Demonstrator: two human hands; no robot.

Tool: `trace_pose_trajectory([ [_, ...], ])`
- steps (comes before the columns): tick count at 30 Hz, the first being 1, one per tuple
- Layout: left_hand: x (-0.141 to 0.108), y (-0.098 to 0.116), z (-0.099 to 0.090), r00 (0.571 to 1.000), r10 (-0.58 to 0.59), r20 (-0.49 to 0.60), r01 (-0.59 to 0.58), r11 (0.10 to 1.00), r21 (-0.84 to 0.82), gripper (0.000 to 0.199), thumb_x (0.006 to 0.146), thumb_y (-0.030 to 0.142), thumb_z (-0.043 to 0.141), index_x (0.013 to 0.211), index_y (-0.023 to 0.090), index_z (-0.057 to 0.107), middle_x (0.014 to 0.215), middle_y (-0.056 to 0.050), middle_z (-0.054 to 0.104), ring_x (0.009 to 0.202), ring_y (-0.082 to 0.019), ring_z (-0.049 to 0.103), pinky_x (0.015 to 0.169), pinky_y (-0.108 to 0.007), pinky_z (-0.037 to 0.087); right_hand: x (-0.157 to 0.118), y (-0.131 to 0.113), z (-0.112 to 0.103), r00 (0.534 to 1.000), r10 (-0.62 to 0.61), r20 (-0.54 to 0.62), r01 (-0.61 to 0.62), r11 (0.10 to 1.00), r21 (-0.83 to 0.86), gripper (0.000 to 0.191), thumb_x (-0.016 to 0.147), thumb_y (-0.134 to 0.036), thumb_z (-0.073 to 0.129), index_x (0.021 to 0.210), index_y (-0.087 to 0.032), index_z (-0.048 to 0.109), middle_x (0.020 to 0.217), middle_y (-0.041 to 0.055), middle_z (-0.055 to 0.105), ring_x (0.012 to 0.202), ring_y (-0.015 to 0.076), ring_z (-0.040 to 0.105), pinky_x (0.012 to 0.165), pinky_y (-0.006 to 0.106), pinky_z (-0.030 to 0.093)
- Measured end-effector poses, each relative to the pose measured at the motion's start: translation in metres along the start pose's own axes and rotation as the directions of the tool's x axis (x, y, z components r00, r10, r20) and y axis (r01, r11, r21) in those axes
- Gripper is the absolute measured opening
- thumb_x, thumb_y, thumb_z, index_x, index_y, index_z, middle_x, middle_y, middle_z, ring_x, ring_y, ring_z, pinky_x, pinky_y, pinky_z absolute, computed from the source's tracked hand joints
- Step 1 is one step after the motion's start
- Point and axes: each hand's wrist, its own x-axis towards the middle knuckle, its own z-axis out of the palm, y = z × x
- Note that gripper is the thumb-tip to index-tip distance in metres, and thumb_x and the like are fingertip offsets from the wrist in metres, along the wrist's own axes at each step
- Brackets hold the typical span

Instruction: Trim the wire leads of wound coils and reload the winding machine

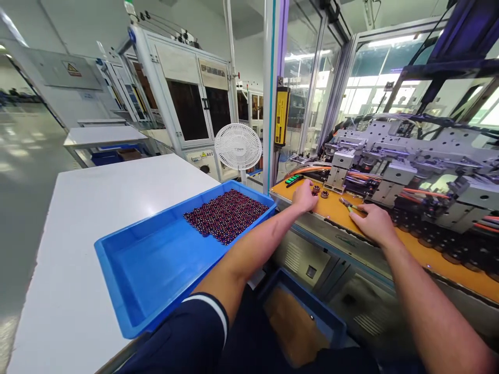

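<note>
On the orange work surface (331,209) of the machine, my right hand (372,222) is closed around pliers (346,203) with green-and-black handles, their jaws pointing left. My left hand (305,196) rests at the surface's left end, fingers bent down beside small dark round parts (316,189); its fingertips are partly hidden, so what they hold cannot be made out. Another round part (324,194) lies just right of that hand. Behind it sits a black holder with green pieces (293,179).
A blue tray (156,214) partly filled with small dark parts (230,213) stands on the white table (89,202). Metal machine heads (390,182) line the back of the work surface. A white fan (238,147) stands behind the tray. Below is another blue bin (331,321).
</note>
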Motion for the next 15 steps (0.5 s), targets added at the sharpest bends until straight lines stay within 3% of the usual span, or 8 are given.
trace_pose_trajectory([
  [5, -0.041, -0.018, -0.037, 0.998, 0.041, -0.050, -0.051, 0.969, -0.242, 0.044, 0.077, 0.006, 0.066, 0.118, 0.016, 0.052, 0.105, -0.008, 0.068, 0.075, -0.012, 0.067, 0.080, -0.029, 0.054, -0.003, -0.002, -0.001, 1.000, -0.003, -0.002, 0.003, 0.998, 0.067, 0.026, 0.091, -0.035, 0.069, 0.107, -0.014, 0.067, 0.114, 0.0084, 0.066, 0.106, 0.0214, 0.062, 0.099, 0.043, 0.049],
  [9, -0.097, -0.024, -0.060, 0.993, 0.082, -0.080, -0.108, 0.893, -0.436, 0.048, 0.075, 0.004, 0.067, 0.118, 0.015, 0.047, 0.109, -0.011, 0.069, 0.088, -0.014, 0.071, 0.085, -0.029, 0.056, -0.003, -0.006, -0.008, 0.998, -0.021, -0.059, 0.029, 0.991, 0.127, 0.023, 0.088, -0.033, 0.071, 0.098, -0.013, 0.068, 0.104, 0.0080, 0.069, 0.098, 0.0208, 0.065, 0.094, 0.042, 0.052],
  [13, -0.175, -0.032, -0.080, 0.972, 0.203, -0.117, -0.233, 0.794, -0.561, 0.053, 0.071, 0.009, 0.076, 0.116, 0.020, 0.049, 0.108, -0.007, 0.071, 0.092, -0.015, 0.071, 0.085, -0.029, 0.058, -0.025, -0.028, -0.029, 0.961, -0.066, -0.270, 0.129, 0.967, 0.221, 0.027, 0.087, -0.035, 0.063, 0.097, -0.011, 0.070, 0.106, 0.0163, 0.070, 0.102, 0.0290, 0.066, 0.096, 0.045, 0.051],
  [15, -0.212, -0.038, -0.088, 0.918, 0.347, -0.191, -0.392, 0.722, -0.570, 0.052, 0.073, 0.010, 0.077, 0.117, 0.022, 0.052, 0.107, -0.005, 0.072, 0.090, -0.013, 0.071, 0.082, -0.026, 0.059, -0.059, -0.051, -0.044, 0.916, -0.090, -0.390, 0.207, 0.940, 0.270, 0.035, 0.092, -0.040, 0.054, 0.107, -0.012, 0.069, 0.113, 0.0175, 0.068, 0.104, 0.0298, 0.065, 0.098, 0.045, 0.050],
])
